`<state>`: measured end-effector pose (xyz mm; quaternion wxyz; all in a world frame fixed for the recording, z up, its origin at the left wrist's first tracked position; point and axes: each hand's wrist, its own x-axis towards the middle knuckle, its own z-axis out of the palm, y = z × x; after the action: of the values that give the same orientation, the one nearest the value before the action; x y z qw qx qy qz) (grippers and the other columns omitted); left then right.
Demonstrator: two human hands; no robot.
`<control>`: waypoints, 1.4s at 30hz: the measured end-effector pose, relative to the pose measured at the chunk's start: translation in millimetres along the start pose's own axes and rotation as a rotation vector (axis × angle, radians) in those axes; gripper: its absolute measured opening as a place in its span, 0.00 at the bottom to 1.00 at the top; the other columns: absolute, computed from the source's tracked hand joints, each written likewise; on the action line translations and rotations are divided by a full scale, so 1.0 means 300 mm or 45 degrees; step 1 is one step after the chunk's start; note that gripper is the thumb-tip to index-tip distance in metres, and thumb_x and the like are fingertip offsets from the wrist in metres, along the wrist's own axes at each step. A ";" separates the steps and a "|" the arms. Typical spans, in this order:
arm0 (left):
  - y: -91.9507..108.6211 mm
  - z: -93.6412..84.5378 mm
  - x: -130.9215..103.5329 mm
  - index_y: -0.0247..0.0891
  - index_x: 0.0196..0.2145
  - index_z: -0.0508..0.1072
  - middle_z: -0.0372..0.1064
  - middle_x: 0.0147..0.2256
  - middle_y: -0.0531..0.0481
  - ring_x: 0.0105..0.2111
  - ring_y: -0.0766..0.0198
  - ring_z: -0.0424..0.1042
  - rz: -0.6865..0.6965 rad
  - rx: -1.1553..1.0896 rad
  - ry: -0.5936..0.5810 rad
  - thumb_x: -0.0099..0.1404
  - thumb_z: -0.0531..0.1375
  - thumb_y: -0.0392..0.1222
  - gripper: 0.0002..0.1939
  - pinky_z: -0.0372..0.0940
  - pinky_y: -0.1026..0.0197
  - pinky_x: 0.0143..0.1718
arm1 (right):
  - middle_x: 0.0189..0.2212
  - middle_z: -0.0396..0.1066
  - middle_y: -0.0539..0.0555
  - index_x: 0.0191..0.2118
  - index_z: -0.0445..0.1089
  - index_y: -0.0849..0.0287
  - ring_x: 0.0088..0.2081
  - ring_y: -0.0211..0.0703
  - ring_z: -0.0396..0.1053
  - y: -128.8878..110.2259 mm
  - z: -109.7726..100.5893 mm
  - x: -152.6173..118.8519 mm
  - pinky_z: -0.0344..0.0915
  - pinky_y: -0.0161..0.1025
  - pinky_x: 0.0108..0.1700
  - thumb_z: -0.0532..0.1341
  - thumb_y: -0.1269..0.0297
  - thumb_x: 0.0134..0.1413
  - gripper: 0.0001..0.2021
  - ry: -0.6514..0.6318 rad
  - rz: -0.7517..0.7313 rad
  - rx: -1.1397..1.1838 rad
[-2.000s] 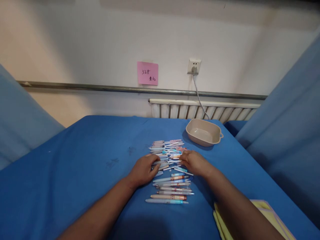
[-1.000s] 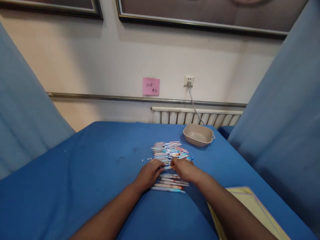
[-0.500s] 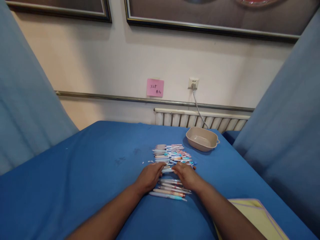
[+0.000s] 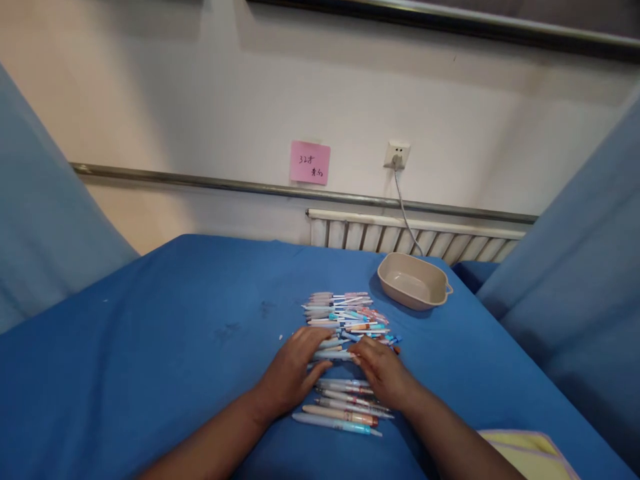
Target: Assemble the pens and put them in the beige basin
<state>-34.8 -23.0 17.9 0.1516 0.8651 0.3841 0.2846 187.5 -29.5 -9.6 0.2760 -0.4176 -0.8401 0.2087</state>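
Observation:
My left hand [image 4: 290, 373] arches at the left ends of the pens, its thumb spread away from its fingers. A pale pen [image 4: 333, 355] lies level between my hands. The fingers of my right hand [image 4: 385, 370] are pinched together at this pen's right end. Beyond my hands lies a row of pale pen barrels [image 4: 320, 313], with thin white refills and coloured pen parts [image 4: 367, 315] to their right. Several more pens [image 4: 345, 400] lie side by side nearer me, the closest a light-blue pen [image 4: 337, 425] with a turquoise end.
A beige plastic basin [image 4: 415, 283] stands at the back right of the blue-covered table [image 4: 165, 347]. A folded yellow cloth [image 4: 530, 453] lies at the front right. Blue curtains [image 4: 590, 253] hang at both sides. A radiator [image 4: 360, 233] and a plugged-in cable [image 4: 405, 210] are at the wall.
My left thumb has opened away from its fingers. My right fingers stay at the pen's end. The view has tilted down and come closer, so the wall pictures show less.

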 end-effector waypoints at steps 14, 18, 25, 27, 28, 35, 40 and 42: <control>-0.052 0.010 -0.006 0.41 0.48 0.66 0.72 0.33 0.49 0.34 0.60 0.71 -0.332 0.065 0.086 0.66 0.50 0.46 0.15 0.63 0.60 0.40 | 0.37 0.68 0.56 0.41 0.67 0.56 0.41 0.44 0.65 0.030 -0.034 -0.007 0.59 0.39 0.44 0.48 0.68 0.61 0.11 -0.068 0.199 -0.220; -0.043 -0.001 -0.013 0.39 0.49 0.66 0.72 0.35 0.48 0.36 0.61 0.71 -0.343 0.036 0.117 0.67 0.50 0.46 0.16 0.63 0.60 0.40 | 0.39 0.68 0.56 0.41 0.67 0.57 0.42 0.44 0.65 0.038 -0.051 -0.017 0.58 0.40 0.46 0.49 0.68 0.60 0.10 -0.021 0.211 -0.290; -0.002 0.019 -0.014 0.40 0.46 0.68 0.72 0.35 0.49 0.37 0.61 0.70 -0.259 -0.009 0.064 0.65 0.52 0.44 0.13 0.63 0.61 0.41 | 0.39 0.70 0.55 0.49 0.64 0.54 0.42 0.44 0.65 0.005 -0.026 -0.023 0.59 0.39 0.44 0.52 0.65 0.60 0.13 -0.011 0.000 -0.215; -0.007 0.014 -0.013 0.40 0.45 0.69 0.72 0.35 0.49 0.37 0.61 0.70 -0.250 -0.004 0.044 0.65 0.52 0.44 0.13 0.63 0.61 0.40 | 0.36 0.70 0.53 0.45 0.67 0.53 0.40 0.42 0.66 0.012 -0.029 -0.022 0.59 0.37 0.42 0.49 0.66 0.61 0.11 -0.060 -0.033 -0.221; -0.015 0.008 -0.012 0.40 0.44 0.69 0.72 0.35 0.49 0.37 0.60 0.70 -0.258 0.013 0.052 0.65 0.53 0.45 0.13 0.63 0.61 0.40 | 0.35 0.70 0.53 0.43 0.68 0.54 0.39 0.42 0.66 0.021 -0.035 -0.022 0.59 0.37 0.42 0.49 0.67 0.62 0.11 -0.065 -0.029 -0.236; -0.069 -0.030 -0.013 0.38 0.43 0.70 0.72 0.37 0.48 0.37 0.59 0.71 -0.376 0.085 0.248 0.63 0.54 0.48 0.15 0.63 0.59 0.41 | 0.38 0.68 0.56 0.40 0.68 0.57 0.42 0.44 0.64 0.074 -0.089 -0.032 0.57 0.40 0.45 0.51 0.68 0.60 0.09 0.006 0.188 -0.419; -0.028 0.022 -0.020 0.39 0.44 0.69 0.71 0.38 0.47 0.39 0.59 0.69 -0.258 0.072 0.054 0.63 0.56 0.43 0.12 0.62 0.59 0.42 | 0.41 0.67 0.55 0.44 0.66 0.57 0.44 0.45 0.62 0.000 -0.085 -0.048 0.57 0.40 0.46 0.55 0.66 0.57 0.09 0.008 0.056 -0.333; -0.016 0.037 -0.020 0.39 0.44 0.69 0.70 0.40 0.47 0.41 0.58 0.67 -0.181 0.115 -0.005 0.62 0.57 0.39 0.12 0.61 0.57 0.43 | 0.38 0.68 0.53 0.41 0.67 0.56 0.42 0.43 0.63 -0.035 -0.079 -0.054 0.57 0.39 0.44 0.56 0.65 0.56 0.08 -0.101 -0.015 -0.312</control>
<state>-34.0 -24.9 4.7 0.1330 0.8422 0.4568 0.2536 204.6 -46.0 9.7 0.1907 -0.4346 -0.8721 0.1194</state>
